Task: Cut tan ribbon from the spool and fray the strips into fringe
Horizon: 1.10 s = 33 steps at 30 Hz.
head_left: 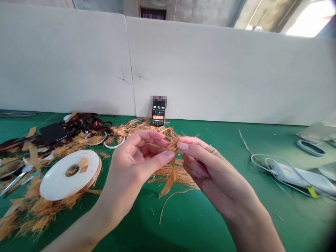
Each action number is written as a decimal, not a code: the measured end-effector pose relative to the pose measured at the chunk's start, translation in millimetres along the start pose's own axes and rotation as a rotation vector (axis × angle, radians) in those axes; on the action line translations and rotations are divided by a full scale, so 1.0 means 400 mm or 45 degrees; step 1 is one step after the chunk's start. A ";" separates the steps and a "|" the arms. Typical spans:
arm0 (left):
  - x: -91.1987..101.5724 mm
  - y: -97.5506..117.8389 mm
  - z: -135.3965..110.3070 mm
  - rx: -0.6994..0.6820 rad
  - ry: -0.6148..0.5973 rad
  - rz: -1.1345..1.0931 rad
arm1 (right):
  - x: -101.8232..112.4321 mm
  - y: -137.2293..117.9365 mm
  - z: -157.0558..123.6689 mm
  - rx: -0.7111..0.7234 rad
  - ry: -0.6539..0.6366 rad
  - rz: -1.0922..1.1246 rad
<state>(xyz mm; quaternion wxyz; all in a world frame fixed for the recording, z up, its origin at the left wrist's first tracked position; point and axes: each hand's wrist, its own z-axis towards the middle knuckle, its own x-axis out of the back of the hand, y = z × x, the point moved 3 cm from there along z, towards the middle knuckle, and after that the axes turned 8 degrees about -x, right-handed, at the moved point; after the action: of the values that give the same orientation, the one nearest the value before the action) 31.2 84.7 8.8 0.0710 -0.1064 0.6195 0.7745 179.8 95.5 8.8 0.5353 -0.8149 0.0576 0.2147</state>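
A: Starting at the hands, what do we log?

B: Right hand [207,162]: thumb and forefinger pressed together on the tan ribbon [169,182]. Left hand [131,161]: half curled, thumb and fingers slightly parted, tips at the same spot. We cannot tell whether it grips or merely steadies.

A: Where does the ribbon run?

B: Between the fingertips at the centre of our dial, with its tail hanging towards 6 o'clock. Straw-like strands [185,180] lie on the green table [189,224] below it, and more show behind the hands. Whether ribbon and strands are joined, our fingers hide.

A: Step in hand?

B: We judge it to be fine fingertip work, probably shaping or tightening the ribbon at the pinch. The next move seems to call for a firm right pinch while the left tips find an edge; we would guard against slipping or fraying.

A: Further out?

B: Near 12 o'clock, a phone [158,112] propped against the white panel [223,70], its screen reading 00:02:15. Between 8 and 9, a white spool [56,178], with frayed fibre [44,213] beside it. Between 9 and 10, a heap of dark brown ribbon [86,127]. Between 3 and 4, a white power strip [301,175] with its cables.
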 end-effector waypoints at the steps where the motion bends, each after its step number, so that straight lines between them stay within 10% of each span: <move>1: 0.000 -0.001 0.001 0.018 0.001 0.001 | 0.000 -0.001 -0.001 0.008 0.025 -0.023; 18: 0.005 -0.020 0.003 0.220 -0.094 -0.177 | -0.018 0.014 -0.005 0.434 0.126 -0.078; 26: -0.011 -0.029 0.000 0.438 -0.107 -0.816 | -0.033 0.025 0.008 0.054 -0.186 0.359; 33: 0.005 -0.017 0.013 0.218 -0.084 -0.504 | -0.018 0.014 0.011 0.010 -0.079 0.381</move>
<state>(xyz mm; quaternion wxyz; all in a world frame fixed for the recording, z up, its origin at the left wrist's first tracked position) 30.6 91.4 3.0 0.2505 -0.1941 0.6473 0.6932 170.3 96.3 5.6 0.5021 -0.7881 0.1627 0.3168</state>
